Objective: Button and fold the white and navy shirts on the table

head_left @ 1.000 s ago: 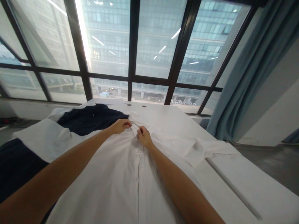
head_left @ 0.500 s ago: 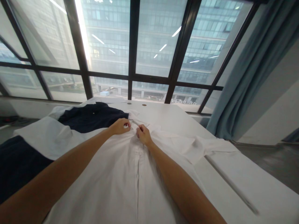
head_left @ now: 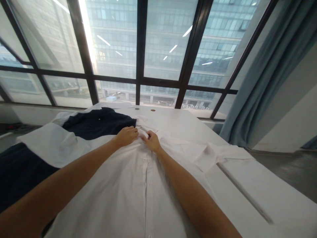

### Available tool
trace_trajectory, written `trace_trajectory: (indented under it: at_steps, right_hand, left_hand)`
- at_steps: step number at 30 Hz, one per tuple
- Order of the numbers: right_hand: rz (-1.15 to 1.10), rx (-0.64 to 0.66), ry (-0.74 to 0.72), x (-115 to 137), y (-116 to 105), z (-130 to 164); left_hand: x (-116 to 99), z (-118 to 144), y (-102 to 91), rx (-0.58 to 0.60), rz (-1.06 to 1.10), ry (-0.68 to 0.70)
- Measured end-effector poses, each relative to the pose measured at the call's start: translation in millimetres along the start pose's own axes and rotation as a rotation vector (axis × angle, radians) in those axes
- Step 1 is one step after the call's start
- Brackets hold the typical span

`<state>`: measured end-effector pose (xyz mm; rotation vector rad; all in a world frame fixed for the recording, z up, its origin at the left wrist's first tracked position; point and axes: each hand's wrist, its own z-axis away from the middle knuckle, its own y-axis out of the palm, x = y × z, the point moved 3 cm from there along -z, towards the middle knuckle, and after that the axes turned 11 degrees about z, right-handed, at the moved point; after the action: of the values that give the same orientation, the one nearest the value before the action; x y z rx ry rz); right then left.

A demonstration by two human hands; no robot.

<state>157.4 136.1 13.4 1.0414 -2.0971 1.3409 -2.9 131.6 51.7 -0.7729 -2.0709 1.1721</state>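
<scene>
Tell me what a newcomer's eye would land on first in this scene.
First, the two bare forearms running up the middle to the left hand and right hand, both pinching the white shirt near its collar, at the top of the button line. Next, the dark navy garment lying just left of the hands on the white table. Behind everything, the black-framed window fills the background, with a blue curtain at right.

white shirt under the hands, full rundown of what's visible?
The white shirt is a button-front of thin woven-looking cloth, lying front up on the white table, collar end toward the window. A buttoned placket runs up its middle. One sleeve is spread out to the right, creased. The left hand and right hand pinch the cloth at the collar, close together. Its left edge lies beside a navy garment.
</scene>
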Motion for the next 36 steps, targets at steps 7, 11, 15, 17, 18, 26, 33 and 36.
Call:
trace_trajectory:
  at_steps: [7, 11, 15, 17, 18, 26, 33, 36]
  right_hand:
    - [-0.039, 0.099, -0.070, -13.1, 8.8, -6.5]
    - [0.018, 0.099, -0.126, -13.6, 7.7, -7.3]
    - [0.292, 0.101, -0.237, -3.9, -12.5, -7.1]
    - [0.510, 0.072, -0.256, -1.5, -27.7, -9.3]
    - [0.622, 0.059, -0.230, -2.4, -35.1, -11.4]
    - [1.031, 0.177, 0.149, -33.5, -69.2, -11.4]
    - [1.049, 0.350, 0.109, -57.8, -107.4, 47.6]
    - [1.015, 0.460, 0.212, -73.0, -116.1, 61.7]
  left_hand:
    - [18.4, -12.2, -1.6, -0.180, 0.332, -0.209]
    - [21.9, -25.3, 2.1, 0.069, 0.466, -0.010]
    - [35.4, -29.1, -6.6, 0.309, 0.328, -0.070]
    - [41.7, -31.3, -12.9, 0.353, 0.237, -0.147]
    - [43.8, -33.0, -14.9, 0.364, 0.195, -0.200]
    - [15.2, -38.3, -6.2, 0.172, 0.092, -0.587]
    - [11.6, 52.4, -0.8, 0.268, 0.251, -0.408]
    - [20.1, 87.8, 9.6, 0.443, 0.318, -0.463]
